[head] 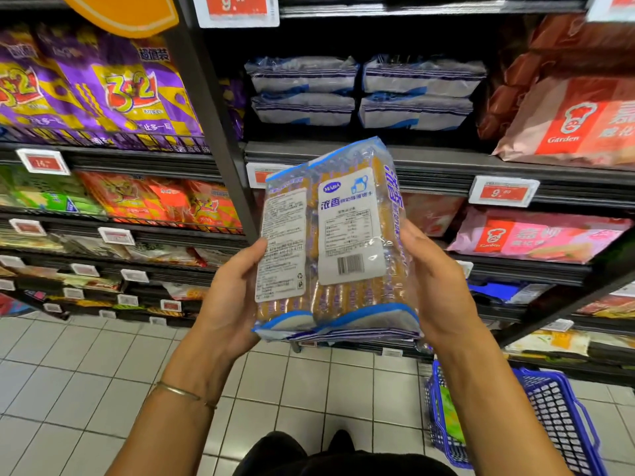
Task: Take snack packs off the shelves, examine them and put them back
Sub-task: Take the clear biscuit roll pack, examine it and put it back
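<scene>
Thumbs lie on the label side of the biscuit pack [343,235], the other fingers hidden behind it — the left hand [233,297] grips its left edge, the right hand [436,280] its right edge. The pack is held upright in mid-air, facing the camera, before the shelf [429,159] where like packs [422,77] lie stacked. A blue basket [556,417] stands low on the right
</scene>
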